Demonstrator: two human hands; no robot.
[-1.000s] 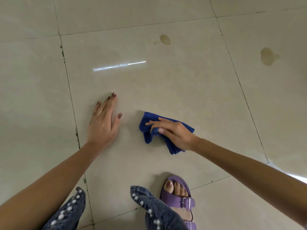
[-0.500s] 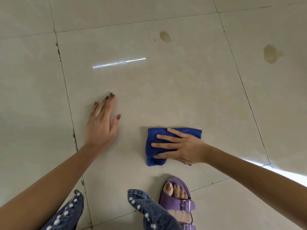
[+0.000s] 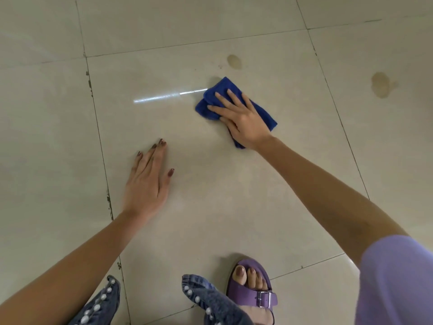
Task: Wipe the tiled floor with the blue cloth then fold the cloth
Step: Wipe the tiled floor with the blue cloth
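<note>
Blue cloth (image 3: 223, 86) is bunched into a rough pad. It lies on the tiled floor (image 3: 210, 219), on the far right part of the large central tile. It is pressed down by the right hand (image 3: 241, 116). The fingers are spread and nearly straight, the palm is laid over the cloth's near half, and nothing is curled round it. Flat pressure is judged to be chosen so that a broad face of fabric is dragged over the glaze, not one pinched corner.

Left hand (image 3: 146, 184) is laid flat on the same tile, nearer the body, with fingers extended together and thumb out. Nothing is held, and it is well apart from the cloth. The placement is read as a prop: weight is carried there so that the other arm can be stretched forward.

A brownish stain (image 3: 234, 61) is seen just beyond the cloth's far edge, untouched by it. A second, larger stain (image 3: 380, 85) sits on the neighbouring tile to the right, well apart. A streak of reflected light (image 3: 168, 96) ends at the cloth's left corner.

A purple sandal (image 3: 250, 294) and pearl-trimmed denim hems (image 3: 210, 299) are noted at the lower edge.

Wiping is judged under way; folding is not yet begun. The nearer stain is judged the likely next target, and firmer pressure may be needed if it is dried on.
</note>
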